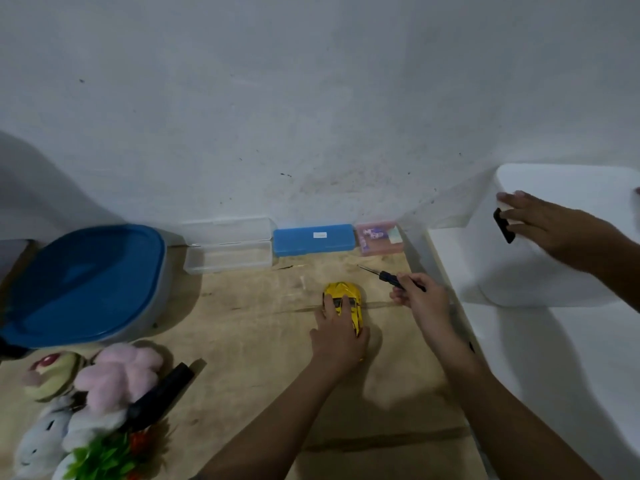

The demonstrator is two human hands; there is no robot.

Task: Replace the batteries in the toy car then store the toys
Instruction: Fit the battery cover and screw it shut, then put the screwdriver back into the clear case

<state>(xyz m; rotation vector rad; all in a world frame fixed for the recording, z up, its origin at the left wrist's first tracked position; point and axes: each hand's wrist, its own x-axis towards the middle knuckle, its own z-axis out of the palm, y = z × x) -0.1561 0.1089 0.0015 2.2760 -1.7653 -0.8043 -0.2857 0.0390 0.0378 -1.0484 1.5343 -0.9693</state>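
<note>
Progress is being judged as early in the head view: the glossy yellow toy car [344, 303] is being gripped roof-up on the grainy wooden table [263, 323] by the left hand [337, 336], and no opened battery hatch is being shown. Just right of that grip, a slim black-handled screwdriver [391, 278] is being pinched by the right hand [420, 299]. Far left of the car grip, fuzzy plush toys [114, 375] are being left unstored beside a smooth blue-lidded tub [86, 285].
</note>
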